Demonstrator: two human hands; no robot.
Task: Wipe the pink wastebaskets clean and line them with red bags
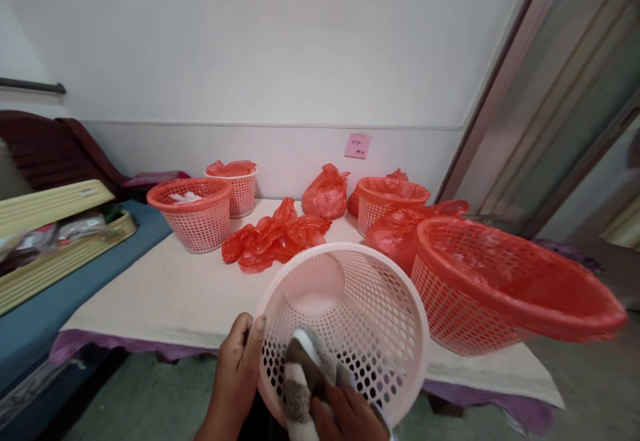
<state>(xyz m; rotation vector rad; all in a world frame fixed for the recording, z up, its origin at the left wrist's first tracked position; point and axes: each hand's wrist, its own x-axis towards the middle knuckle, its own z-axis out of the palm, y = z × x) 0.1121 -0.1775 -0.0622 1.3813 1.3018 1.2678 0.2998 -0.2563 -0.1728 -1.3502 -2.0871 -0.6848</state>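
A pale pink plastic basket (345, 249) with perforated walls is tilted so that its mouth faces me. My left hand (239, 364) grips its left rim, the thumb on the edge and the fingers mostly hidden behind the wall. At the lower part of the mouth, my right hand (350, 414) is closed on a brown, white and grey cloth (303, 374). The cloth lies against the inner wall of the basket. Just behind the basket, a crumpled heap of red plastic bags (275, 234) rests on the table.
Red-lined baskets stand at left (200, 224), back left (243, 191), back right (370, 213) and near right (460, 307). Knotted red bags (326, 194) sit near the wall, on a cream-covered table (165, 301). A pink note (358, 146) is on the wall. A yellow case (55, 204) lies left.
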